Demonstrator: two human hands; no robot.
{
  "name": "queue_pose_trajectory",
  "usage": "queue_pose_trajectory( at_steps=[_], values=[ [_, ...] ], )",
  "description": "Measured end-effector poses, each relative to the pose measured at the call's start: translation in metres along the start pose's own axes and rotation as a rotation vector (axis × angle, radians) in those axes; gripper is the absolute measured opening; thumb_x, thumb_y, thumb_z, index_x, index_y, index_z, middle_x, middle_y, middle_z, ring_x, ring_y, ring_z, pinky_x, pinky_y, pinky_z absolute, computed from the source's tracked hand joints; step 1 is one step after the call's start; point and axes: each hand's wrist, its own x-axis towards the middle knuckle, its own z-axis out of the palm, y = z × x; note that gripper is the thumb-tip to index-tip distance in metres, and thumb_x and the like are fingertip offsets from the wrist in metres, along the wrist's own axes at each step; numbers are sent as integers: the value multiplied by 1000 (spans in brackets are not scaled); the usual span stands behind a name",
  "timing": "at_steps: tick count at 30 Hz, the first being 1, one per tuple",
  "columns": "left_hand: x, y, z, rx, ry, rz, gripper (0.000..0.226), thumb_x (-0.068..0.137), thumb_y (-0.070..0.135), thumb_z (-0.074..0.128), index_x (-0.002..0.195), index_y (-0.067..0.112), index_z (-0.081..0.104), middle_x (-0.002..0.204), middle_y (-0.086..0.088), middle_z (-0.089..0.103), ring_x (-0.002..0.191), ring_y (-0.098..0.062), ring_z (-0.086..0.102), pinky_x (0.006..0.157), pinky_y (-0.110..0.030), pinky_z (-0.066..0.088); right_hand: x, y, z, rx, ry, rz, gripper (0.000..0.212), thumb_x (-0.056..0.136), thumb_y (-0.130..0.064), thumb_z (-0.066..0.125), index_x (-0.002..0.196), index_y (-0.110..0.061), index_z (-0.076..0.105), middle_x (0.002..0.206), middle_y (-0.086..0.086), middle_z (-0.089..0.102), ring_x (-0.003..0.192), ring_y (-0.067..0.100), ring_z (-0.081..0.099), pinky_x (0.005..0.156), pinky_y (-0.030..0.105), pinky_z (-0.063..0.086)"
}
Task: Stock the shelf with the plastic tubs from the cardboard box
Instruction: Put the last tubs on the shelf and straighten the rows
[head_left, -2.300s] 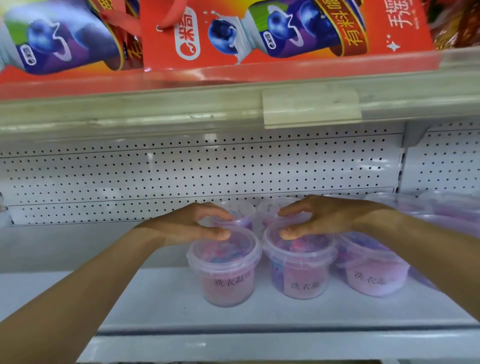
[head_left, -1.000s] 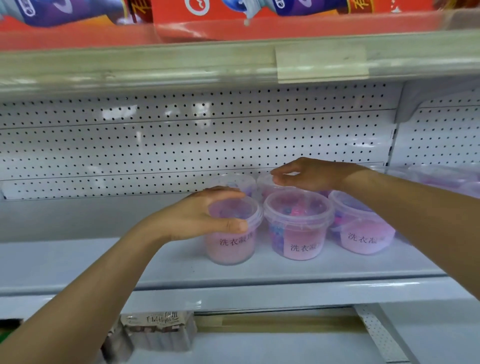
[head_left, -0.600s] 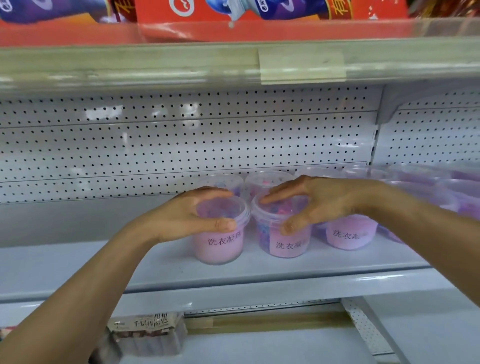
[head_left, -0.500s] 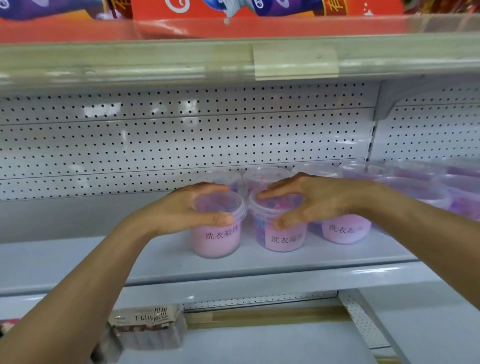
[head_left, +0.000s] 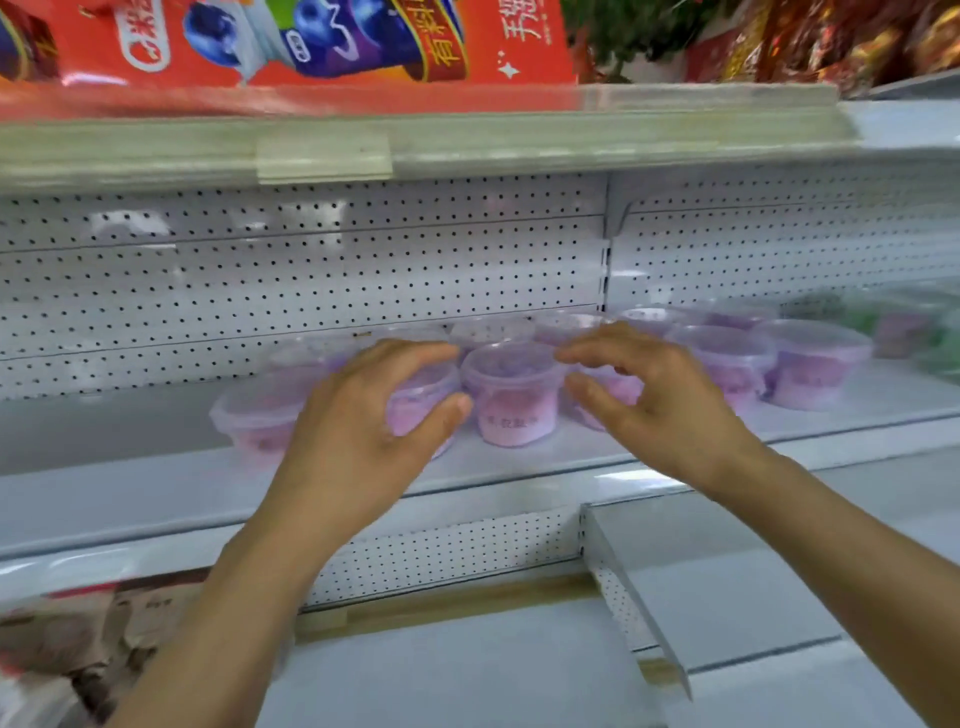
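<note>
Several clear plastic tubs with pink and purple contents stand in rows on the white shelf (head_left: 156, 493). My left hand (head_left: 363, 431) hovers in front of one front tub (head_left: 421, 400), fingers and thumb spread, apart from it as far as the blur lets me tell. Another front tub (head_left: 511, 395) stands between my hands. My right hand (head_left: 654, 405) is open in front of a partly hidden tub (head_left: 597, 395). One more tub (head_left: 260, 410) sits to the left of my left hand. The cardboard box is out of view.
More purple tubs (head_left: 815, 364) and blurred green ones (head_left: 909, 322) fill the shelf to the right. Red packages (head_left: 311, 41) lie on the shelf above. Below are a slanted white divider (head_left: 634, 597) and brown packets (head_left: 78, 639) at the lower left.
Both hands have let go of the two front tubs and drawn back toward me with fingers spread. The view has pulled back and shifted, showing more of the shelf to the right.
</note>
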Motion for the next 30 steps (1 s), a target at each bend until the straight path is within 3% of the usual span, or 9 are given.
queue_pose_trajectory(
  at_steps=[4,7,11,14,17,21,27,30],
  values=[
    [-4,66,60,-119,-73,20,35,78,49,62,111,37,64,108,32,59,104,14,52,85,3,30,-62,33,-69,-50,35,121,19,87,-35,59,104,-37,67,108,-20,64,99,3,61,88,40,51],
    [-11,111,106,-190,-115,34,36,80,53,63,112,38,64,108,29,62,105,14,53,85,2,32,-106,62,-121,-114,59,202,16,88,-35,60,102,-36,67,105,-23,63,96,2,61,85,43,51],
    [-20,166,166,-267,-181,44,32,82,50,64,113,42,62,110,28,62,105,10,54,91,-14,39,-155,96,-185,-186,70,274,17,87,-41,55,99,-39,67,101,-24,63,96,0,60,82,43,51],
    [-10,201,210,-143,-278,124,34,86,48,61,119,39,60,116,25,59,108,3,54,91,-21,41,-174,119,-222,-219,37,308,18,87,-41,54,99,-40,67,102,-23,63,97,0,60,81,43,52],
    [4,227,251,-77,-344,142,34,88,47,59,122,38,59,118,24,59,110,2,52,91,-22,41,-182,148,-250,-249,11,326,18,86,-41,55,100,-40,66,104,-23,62,97,0,60,82,43,51],
    [21,253,295,-197,-319,90,32,87,45,63,118,37,62,113,23,62,105,5,55,93,-24,44,-183,195,-275,-232,29,327,15,88,-36,58,99,-40,67,103,-23,63,98,-1,59,83,41,51],
    [79,275,360,-392,-281,44,28,84,40,68,111,35,67,106,25,66,101,11,57,88,-8,42,-158,285,-308,-223,33,304,16,89,-33,59,100,-38,68,105,-23,63,98,-1,59,86,38,50],
    [124,290,397,-448,-280,0,25,84,39,67,109,35,67,105,26,66,99,10,58,88,-14,45,-132,328,-329,-185,32,298,16,89,-28,61,100,-35,70,104,-21,64,97,0,60,87,36,49]
  ],
)
